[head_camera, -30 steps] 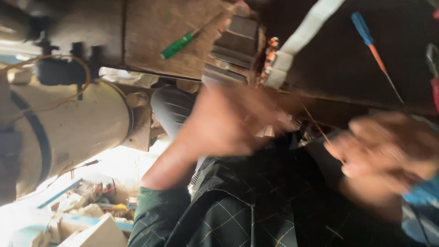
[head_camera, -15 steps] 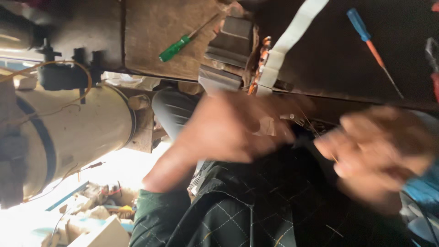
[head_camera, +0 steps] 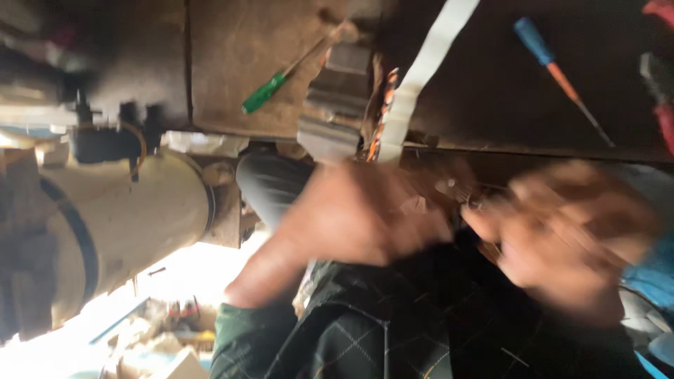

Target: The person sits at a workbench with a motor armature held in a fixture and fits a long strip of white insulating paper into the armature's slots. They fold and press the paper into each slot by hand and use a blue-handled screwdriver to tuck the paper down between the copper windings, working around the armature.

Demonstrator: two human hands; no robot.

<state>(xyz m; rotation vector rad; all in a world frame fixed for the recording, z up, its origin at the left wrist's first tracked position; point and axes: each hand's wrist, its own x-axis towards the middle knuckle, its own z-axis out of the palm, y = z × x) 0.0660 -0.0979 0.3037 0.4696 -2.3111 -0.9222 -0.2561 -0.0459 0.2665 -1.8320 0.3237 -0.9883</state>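
left hand point(head_camera: 358, 214) and right hand point(head_camera: 569, 238) meet below bench point(head_camera: 267, 63) edge | thin wire point(head_camera: 463, 196) between them, lying left-right | fingers blurred, grip cannot be told

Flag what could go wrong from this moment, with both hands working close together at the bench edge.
Both the left hand and the right hand are motion-blurred around something small and thin between them; what it is cannot be told, and it could slip and drop onto the dark checked cloth. The metal part and white strip overhang the bench edge just above the hands and might get knocked off.
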